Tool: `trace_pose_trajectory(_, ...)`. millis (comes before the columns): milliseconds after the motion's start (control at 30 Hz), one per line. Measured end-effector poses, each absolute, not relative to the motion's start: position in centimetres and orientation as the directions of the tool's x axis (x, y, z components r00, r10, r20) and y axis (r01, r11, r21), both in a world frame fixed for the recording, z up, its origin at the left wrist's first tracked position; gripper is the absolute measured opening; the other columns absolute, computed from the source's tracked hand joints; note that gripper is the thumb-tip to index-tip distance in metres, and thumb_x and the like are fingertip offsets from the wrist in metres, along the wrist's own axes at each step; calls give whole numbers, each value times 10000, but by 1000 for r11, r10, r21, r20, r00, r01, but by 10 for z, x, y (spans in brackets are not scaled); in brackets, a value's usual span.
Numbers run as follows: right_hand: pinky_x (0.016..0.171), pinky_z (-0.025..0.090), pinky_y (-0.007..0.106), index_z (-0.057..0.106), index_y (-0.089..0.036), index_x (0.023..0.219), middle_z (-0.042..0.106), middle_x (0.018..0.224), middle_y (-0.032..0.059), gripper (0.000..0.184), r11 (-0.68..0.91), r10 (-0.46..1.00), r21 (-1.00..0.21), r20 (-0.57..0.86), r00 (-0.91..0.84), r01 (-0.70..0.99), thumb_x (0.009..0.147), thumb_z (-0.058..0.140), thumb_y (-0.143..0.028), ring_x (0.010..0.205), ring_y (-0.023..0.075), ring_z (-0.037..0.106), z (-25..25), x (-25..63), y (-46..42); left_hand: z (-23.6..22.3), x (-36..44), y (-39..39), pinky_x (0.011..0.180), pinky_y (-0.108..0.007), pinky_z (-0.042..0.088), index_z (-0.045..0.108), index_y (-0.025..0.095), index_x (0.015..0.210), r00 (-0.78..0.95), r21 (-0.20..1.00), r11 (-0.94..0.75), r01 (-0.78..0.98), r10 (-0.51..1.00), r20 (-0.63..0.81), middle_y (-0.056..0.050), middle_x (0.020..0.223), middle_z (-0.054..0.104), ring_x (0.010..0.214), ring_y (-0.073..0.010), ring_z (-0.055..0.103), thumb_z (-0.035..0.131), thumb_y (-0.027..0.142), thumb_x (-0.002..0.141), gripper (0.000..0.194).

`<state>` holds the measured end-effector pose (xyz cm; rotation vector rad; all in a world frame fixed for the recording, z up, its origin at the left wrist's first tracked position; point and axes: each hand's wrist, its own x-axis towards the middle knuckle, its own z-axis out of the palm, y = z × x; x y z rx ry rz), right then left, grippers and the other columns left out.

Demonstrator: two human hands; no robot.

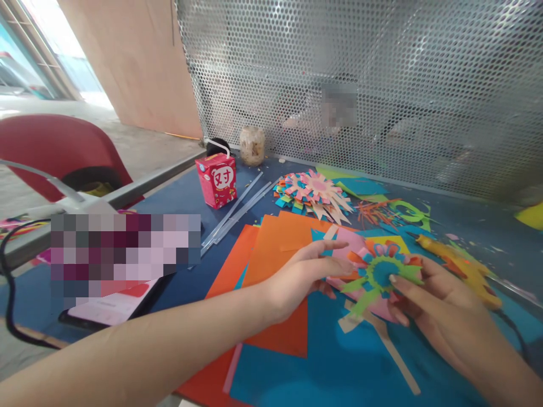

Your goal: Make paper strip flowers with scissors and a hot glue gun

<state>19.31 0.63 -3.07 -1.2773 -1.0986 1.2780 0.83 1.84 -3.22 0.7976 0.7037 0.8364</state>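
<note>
My right hand grips a paper flower with a blue centre, a green fringed ring, looped orange, pink and blue petals and green tails. Its thumb presses on the front of the flower. My left hand reaches in from the left with fingers stretched out and apart, their tips near the flower's orange loops. Whether they touch the loops I cannot tell. Under the hands lie orange sheets, a blue sheet and pink paper. A beige paper strip lies below the flower.
A yellow glue gun lies right of my right hand. Finished paper flowers are piled behind, beside orange shreds. Clear glue sticks, a red drink carton, a jar and a phone stand or lie leftward. Perforated metal bounds the back.
</note>
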Motion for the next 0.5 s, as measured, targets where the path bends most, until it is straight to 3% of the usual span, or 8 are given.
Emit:
trace_pose_trajectory(233, 293, 398, 205, 569, -217, 691, 517, 589, -46, 352, -81, 992, -993, -89, 91, -88, 471, 834, -287, 413, 106, 482, -33, 202, 10, -33, 9, 19, 585, -261, 349, 528, 141, 1075, 440, 826, 433, -362, 860, -258, -57, 807, 606, 731, -155, 537, 656, 230, 615, 486)
trace_pose_trajectory(500, 386, 499, 223, 594, -206, 634, 582, 637, -40, 351, -98, 963, -962, -156, 219, -256, 398, 853, -223, 493, 117, 544, -29, 207, 15, -30, 9, 19, 538, -241, 354, 531, 147, 894, 323, 868, 332, -369, 922, -215, -35, 683, 606, 636, -119, 529, 563, 244, 735, 189)
